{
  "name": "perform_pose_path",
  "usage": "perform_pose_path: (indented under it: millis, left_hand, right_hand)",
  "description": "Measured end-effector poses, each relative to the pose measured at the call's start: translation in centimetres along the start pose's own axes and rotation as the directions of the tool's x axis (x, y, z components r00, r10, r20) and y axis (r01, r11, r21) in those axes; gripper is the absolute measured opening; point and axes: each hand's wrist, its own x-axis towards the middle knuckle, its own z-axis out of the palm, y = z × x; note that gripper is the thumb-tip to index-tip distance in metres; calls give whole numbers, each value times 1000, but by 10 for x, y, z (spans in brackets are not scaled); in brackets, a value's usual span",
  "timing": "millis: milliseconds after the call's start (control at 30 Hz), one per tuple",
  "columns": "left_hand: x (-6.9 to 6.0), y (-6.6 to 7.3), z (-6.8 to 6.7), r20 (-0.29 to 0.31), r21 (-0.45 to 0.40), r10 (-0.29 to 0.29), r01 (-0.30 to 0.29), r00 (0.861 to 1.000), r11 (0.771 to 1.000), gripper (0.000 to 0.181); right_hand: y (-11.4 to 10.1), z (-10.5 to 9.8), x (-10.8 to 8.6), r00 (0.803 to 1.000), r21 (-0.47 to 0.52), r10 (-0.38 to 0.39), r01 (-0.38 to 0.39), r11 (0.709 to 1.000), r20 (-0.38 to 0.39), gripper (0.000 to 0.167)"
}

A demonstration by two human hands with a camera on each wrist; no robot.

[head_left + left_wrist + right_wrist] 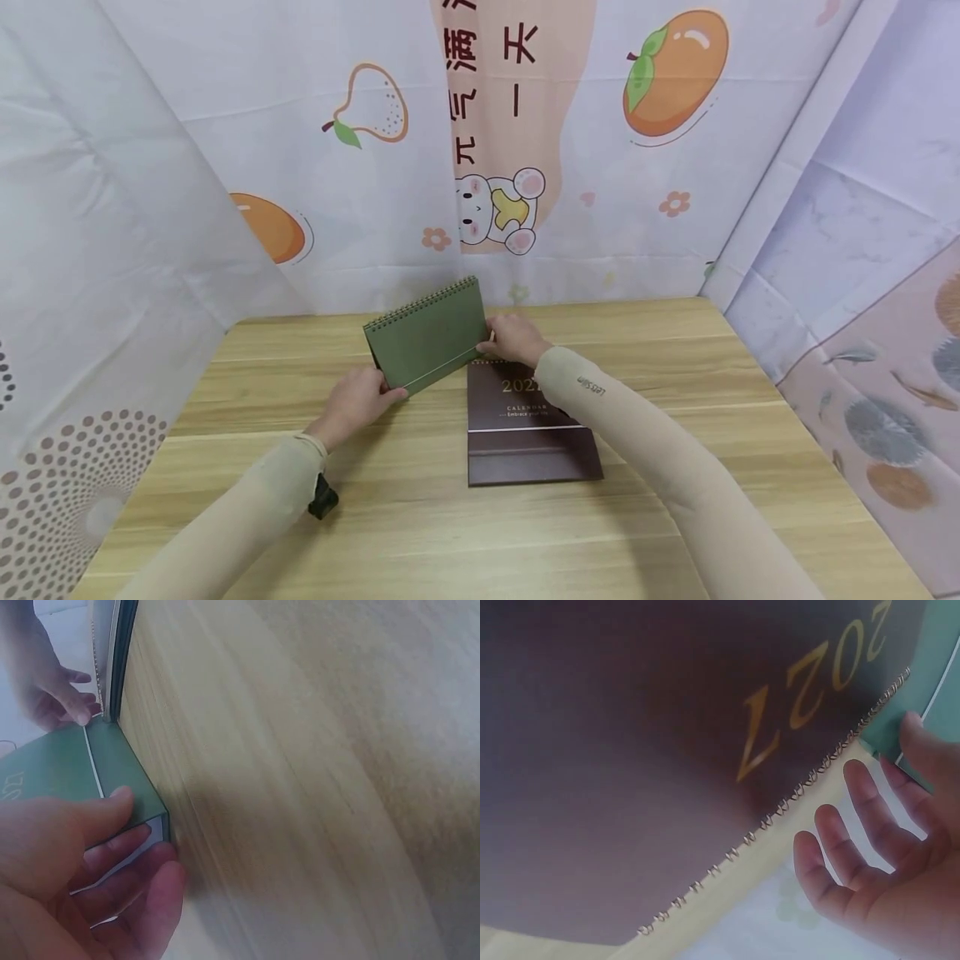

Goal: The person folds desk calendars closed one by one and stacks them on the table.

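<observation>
A green spiral-bound desk calendar (427,337) stands tilted near the back of the table, its ring binding uppermost. At its lower left corner my left hand (356,404) pinches the edge, thumb on the front cover and fingers behind, as the left wrist view shows on the green cover (124,761). My right hand (516,337) grips the lower right corner; in the right wrist view its thumb lies on the cover and the other fingers spread apart. Just below that hand stands a dark brown desk calendar (517,421) with gold lettering, partly hidden by my right forearm.
Both calendars are on a wood-grain table (405,533). A white printed curtain (285,150) hangs behind its back edge, with more fabric at both sides. A black object (323,498) shows under my left wrist.
</observation>
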Motion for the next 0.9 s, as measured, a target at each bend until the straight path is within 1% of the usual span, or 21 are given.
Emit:
perform_pose_path:
  millis: [333, 567, 800, 900]
  left_hand:
    - [-1, 1, 0, 0, -2, -6, 6, 1000, 1000, 41]
    - [-1, 1, -5, 5, -13, -1, 2, 1000, 1000, 42]
    - [0, -2, -10, 8, -59, -3, 4, 1000, 998, 40]
    - [1, -3, -15, 2, -71, 13, -12, 1000, 997, 35]
  right_hand:
    - [1, 1, -2, 1000, 17, 14, -14, 1000, 0, 25]
    - [3, 0, 0, 1000, 29, -8, 8, 1000, -20, 24]
    - [5, -3, 0, 1000, 117, 12, -9, 993, -28, 22]
    - [9, -6, -3, 999, 159, -3, 9, 987, -36, 24]
